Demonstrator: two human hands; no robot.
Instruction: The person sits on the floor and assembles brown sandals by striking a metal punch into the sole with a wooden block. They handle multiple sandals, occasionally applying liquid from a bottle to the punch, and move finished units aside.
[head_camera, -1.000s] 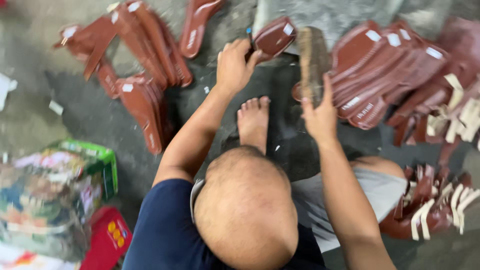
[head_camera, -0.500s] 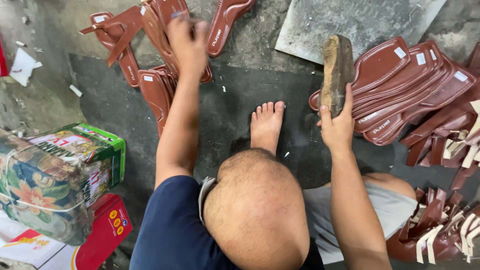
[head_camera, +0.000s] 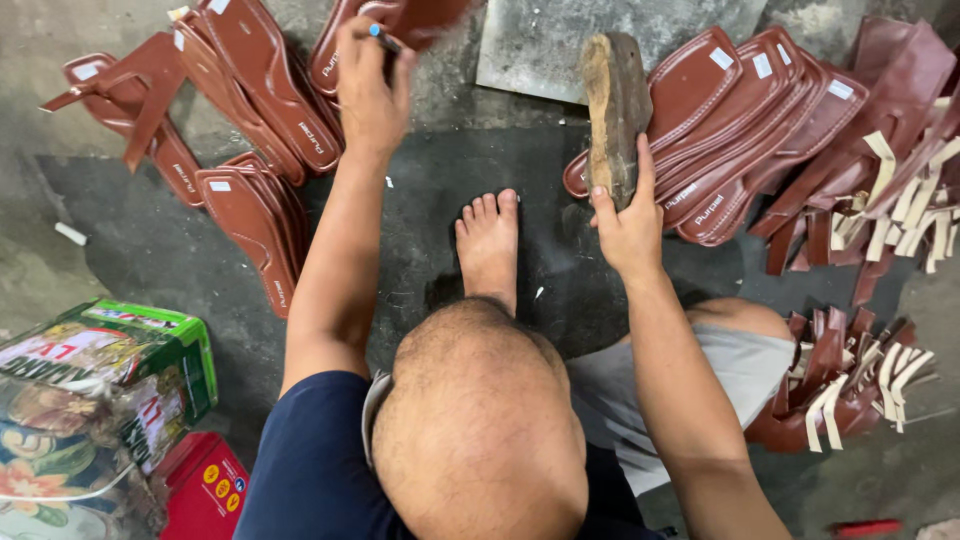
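Those sandal soles (head_camera: 255, 75) by the left hand (head_camera: 372, 85) are all reddish-brown with small white tags, and the wooden block (head_camera: 615, 105) in the right hand (head_camera: 628, 225) is a worn tan-brown. Strap pieces (head_camera: 900, 195) off to the right of that grip are maroon with cream undersides, and the floor (head_camera: 130, 250) is plain dark grey.

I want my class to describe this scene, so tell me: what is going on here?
A person sits on the floor among piles of brown sandal soles. The left hand reaches up to a sole at the top, gripping a small dark, blue-tipped thing too. The right hand holds a worn wooden block upright beside a fanned stack of soles. A bare foot rests between the hands.
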